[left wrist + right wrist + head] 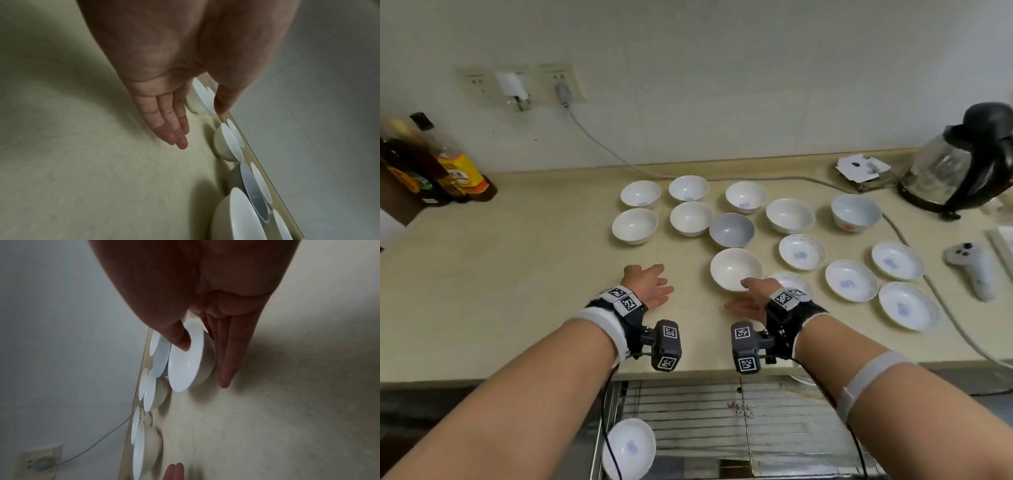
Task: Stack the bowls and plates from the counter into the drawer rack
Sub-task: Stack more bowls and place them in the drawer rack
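Head view: I read even, bright light, edges bowed. Wrist views: dim, soft shadows beneath fingers [170,129], palms blurred.

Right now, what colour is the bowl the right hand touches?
White bowl, plain inside; clearest in the head view.

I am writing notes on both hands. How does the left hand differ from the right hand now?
The left hand holds nothing; the right hand takes a white bowl, thumb on its rim. The left hand's fingers are straight and relaxed. Both are over the counter.
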